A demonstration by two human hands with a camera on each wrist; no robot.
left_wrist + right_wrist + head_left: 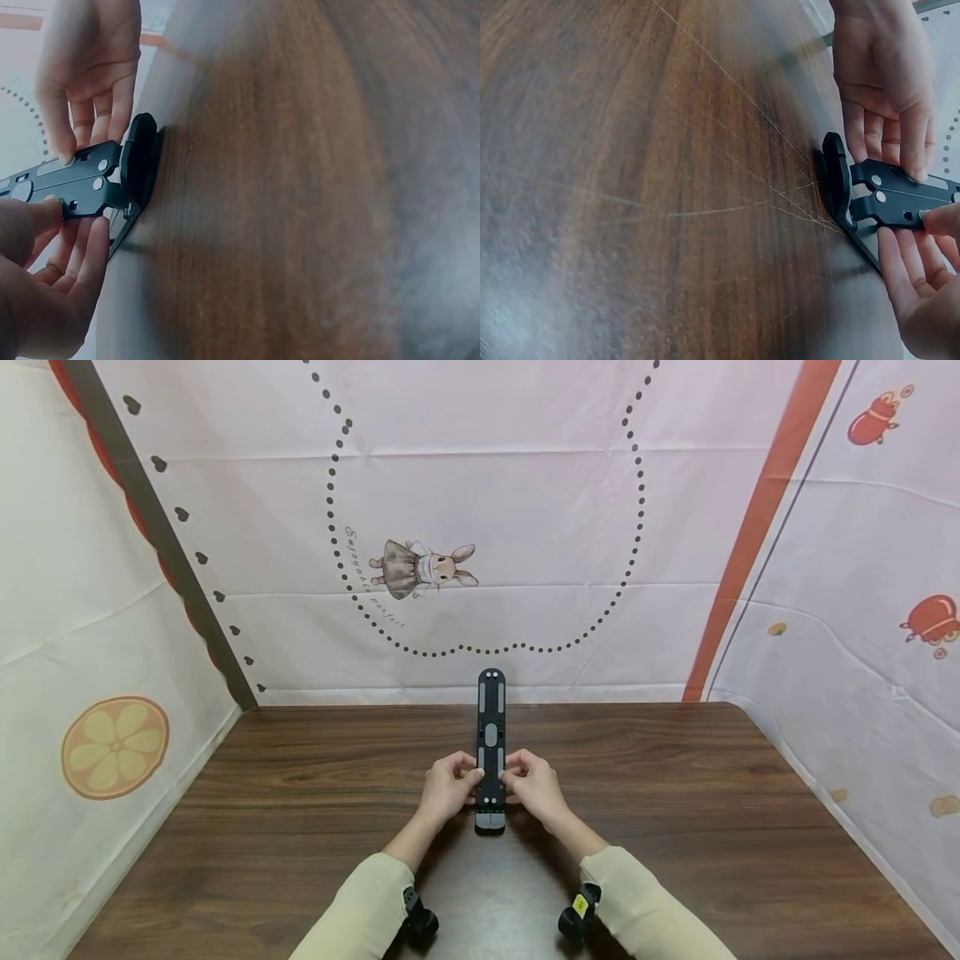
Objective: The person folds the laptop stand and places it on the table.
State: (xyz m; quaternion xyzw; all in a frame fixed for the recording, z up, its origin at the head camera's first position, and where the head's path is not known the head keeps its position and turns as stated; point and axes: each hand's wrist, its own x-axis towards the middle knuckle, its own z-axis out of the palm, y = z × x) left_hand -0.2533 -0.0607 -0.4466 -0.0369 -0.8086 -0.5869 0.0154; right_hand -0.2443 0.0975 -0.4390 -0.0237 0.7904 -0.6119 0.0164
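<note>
A dark wooden table (pixel 675 793) carries a black folding stand (pixel 491 710).

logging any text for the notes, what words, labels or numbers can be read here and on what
Curved script beside the rabbit on the backdrop cloth: looks like "Enjoyable", the rest too small to read.
Yellow sticker on the right wrist camera: too small to read.
Black folding stand held by both hands: no text visible.

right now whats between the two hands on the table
The black folding stand lies between them in the head view: the left hand pinches its left edge, the right hand its right edge, over the wooden table.
</note>
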